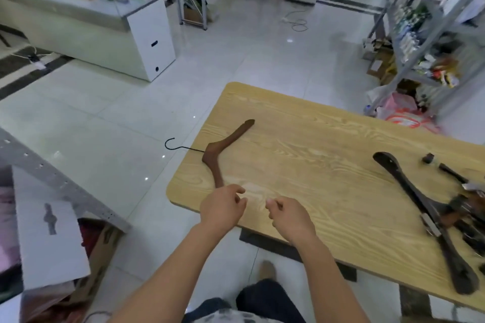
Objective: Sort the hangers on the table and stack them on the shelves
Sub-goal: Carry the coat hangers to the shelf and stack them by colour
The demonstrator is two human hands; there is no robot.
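A brown wooden hanger (224,148) lies on the light wood table (315,155) near its left end, its black hook sticking out past the edge. My left hand (223,207) hovers just below the hanger's near arm, fingers loosely curled and holding nothing. My right hand (290,217) is beside it over the table's near edge, fingers also curled and empty. A pile of dark hangers (425,207) lies at the table's right end.
A grey metal shelf frame (60,186) with a white board and boxes stands at the left. Stocked metal shelves (430,34) rise at the back right, with bags on the floor below. A glass display counter (86,8) stands at the back left.
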